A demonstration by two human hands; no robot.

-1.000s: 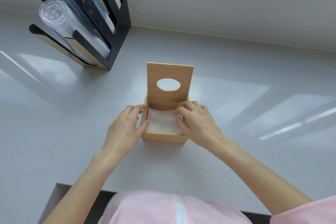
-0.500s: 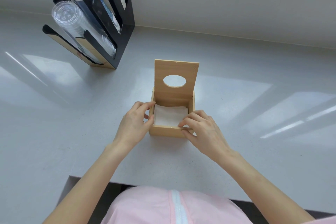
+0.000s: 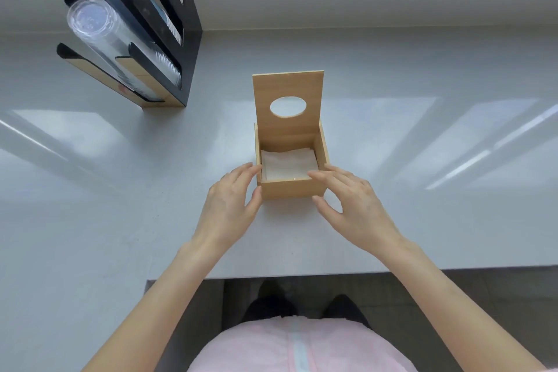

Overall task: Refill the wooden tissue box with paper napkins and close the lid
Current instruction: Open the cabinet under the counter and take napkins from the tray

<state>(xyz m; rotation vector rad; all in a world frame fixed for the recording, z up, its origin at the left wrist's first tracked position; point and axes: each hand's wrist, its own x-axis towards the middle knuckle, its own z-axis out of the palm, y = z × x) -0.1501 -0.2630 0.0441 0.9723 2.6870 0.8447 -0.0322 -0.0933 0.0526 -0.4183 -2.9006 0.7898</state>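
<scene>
Our left hand [image 3: 231, 202] and right hand [image 3: 350, 205] hover side by side, fingers spread and curved, both arms bare.

Box [image 3: 291, 190]: pale matt wood, smooth. Napkins [image 3: 288, 164]: white soft paper. Worktop [image 3: 392, 205]: grey, glossy, reflective. Rack [image 3: 188, 48]: glossy black, wood-trimmed. Cups [image 3: 99, 30]: clear plastic.
</scene>
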